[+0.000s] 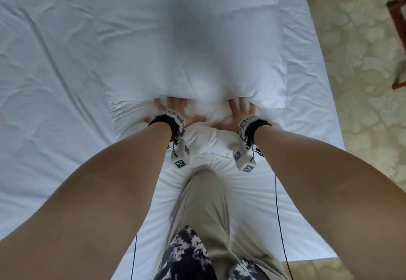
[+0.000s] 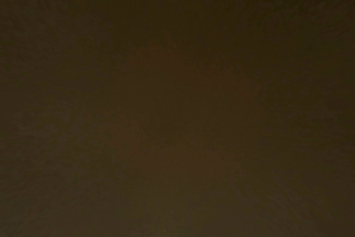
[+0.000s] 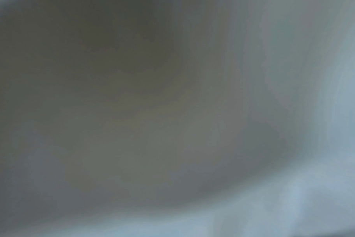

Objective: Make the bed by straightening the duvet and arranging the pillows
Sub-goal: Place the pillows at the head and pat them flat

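Note:
A plump white pillow (image 1: 197,49) lies on the white bed cover (image 1: 55,71) in the head view. Its near edge is bunched into folds between my hands. My left hand (image 1: 173,109) lies flat, back up, against the left part of that edge. My right hand (image 1: 240,110) lies the same way to the right. Both sets of fingers run straight forward under the pillow's fold, so the fingertips are hidden. The thumbs are spread to the sides. The left wrist view is dark. Only blurred pale cloth shows in the right wrist view.
My knee in beige trousers (image 1: 204,192) presses into the bed just behind my hands. The bed's right edge (image 1: 329,108) runs close to my right arm, with patterned carpet (image 1: 362,60) beyond it. Dark wooden furniture (image 1: 397,16) stands at the far right.

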Tool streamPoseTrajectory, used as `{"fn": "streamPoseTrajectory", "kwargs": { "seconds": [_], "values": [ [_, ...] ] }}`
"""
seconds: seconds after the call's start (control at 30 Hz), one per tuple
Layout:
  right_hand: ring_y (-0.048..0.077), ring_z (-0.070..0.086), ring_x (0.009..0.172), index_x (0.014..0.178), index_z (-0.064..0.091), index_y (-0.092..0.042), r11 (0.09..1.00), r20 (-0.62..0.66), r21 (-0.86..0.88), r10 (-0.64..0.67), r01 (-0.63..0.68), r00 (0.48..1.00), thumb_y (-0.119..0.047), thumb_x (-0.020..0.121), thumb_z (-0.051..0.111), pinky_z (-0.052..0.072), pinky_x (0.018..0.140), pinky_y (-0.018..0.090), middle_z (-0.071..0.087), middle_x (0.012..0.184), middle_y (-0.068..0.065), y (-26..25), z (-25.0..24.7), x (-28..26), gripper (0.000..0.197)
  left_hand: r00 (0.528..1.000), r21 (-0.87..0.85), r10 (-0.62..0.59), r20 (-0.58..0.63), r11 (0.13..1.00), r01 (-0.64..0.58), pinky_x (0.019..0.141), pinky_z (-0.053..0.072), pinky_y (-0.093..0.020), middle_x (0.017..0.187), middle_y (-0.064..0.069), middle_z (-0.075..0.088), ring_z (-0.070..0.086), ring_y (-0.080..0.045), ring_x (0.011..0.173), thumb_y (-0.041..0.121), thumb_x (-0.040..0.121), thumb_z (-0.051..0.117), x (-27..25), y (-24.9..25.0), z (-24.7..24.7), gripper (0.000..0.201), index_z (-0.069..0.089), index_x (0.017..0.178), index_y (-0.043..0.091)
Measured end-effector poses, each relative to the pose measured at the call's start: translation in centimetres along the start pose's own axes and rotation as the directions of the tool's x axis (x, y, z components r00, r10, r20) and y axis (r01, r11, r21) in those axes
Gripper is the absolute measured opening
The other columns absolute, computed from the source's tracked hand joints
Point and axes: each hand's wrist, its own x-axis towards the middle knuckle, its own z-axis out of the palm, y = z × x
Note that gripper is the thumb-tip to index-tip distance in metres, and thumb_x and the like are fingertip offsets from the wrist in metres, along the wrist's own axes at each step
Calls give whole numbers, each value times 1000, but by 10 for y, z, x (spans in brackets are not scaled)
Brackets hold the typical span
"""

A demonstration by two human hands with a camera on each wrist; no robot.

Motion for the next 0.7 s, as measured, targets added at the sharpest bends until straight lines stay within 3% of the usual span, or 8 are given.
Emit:
{"fn": "streamPoseTrajectory", "kwargs": {
  "seconds": [0.07,0.13,0.23,0.3,0.37,0.5,0.57,0.7],
  "values": [
    [36,-6,144,142,-16,-50,1000,7,21,-14,14,1000,-106,34,26,9,116,55,-14,156,-16,1,-3,-39,129,1000,36,-3,-17,999,4,111,-8,-67,162,-3,-9,-11,-35,147,98,53,35,-32,0,0,121,-5,151,39],
    [34,-4,147,149,-7,-43,999,44,45,-20,18,999,-93,60,39,7,118,51,-11,159,-13,8,-1,-70,113,999,-24,-39,13,999,39,115,1,-63,160,2,-18,-12,-36,147,97,54,34,-51,-1,4,115,-10,148,46],
    [25,15,147,153,12,-34,998,52,18,-59,58,997,-68,83,49,16,117,42,9,161,-6,27,0,-133,86,999,-13,46,30,999,-45,115,22,-51,162,-3,9,18,-36,145,88,65,37,-120,7,-12,101,12,151,42],
    [24,22,146,152,23,-31,996,58,-39,-75,77,996,-57,90,49,18,116,38,20,159,-3,36,-7,-167,72,986,60,162,49,985,-165,109,32,-41,155,-7,31,35,-32,138,66,89,40,-174,16,-30,74,27,151,29],
    [24,31,141,145,39,-29,992,3,-99,-77,77,997,-54,91,50,24,114,39,32,155,-3,45,-18,-205,60,980,124,195,33,972,-197,108,30,-35,153,-10,35,37,-29,138,46,100,41,-224,18,-42,56,36,148,17],
    [22,54,120,128,58,-23,995,-117,-37,-99,96,988,-42,91,53,40,90,29,55,134,0,46,-47,-268,42,973,57,195,-122,980,-189,106,38,-38,147,-5,45,45,-28,131,56,92,51,-284,3,-62,62,46,142,20],
    [24,60,109,122,62,-21,992,-175,-8,-123,124,977,-35,90,54,43,81,27,60,126,3,41,-60,-296,36,960,5,218,-178,975,-221,100,42,-36,141,-5,52,50,-27,125,49,92,53,-316,-3,-73,54,52,137,20],
    [29,62,101,114,67,-16,988,-231,18,-145,153,962,-30,89,55,49,82,32,64,117,9,23,-83,-345,31,924,-99,217,-313,961,-259,100,45,-33,131,-3,60,56,-24,119,34,93,57,-357,-19,-89,38,61,127,18]
  ]
}}
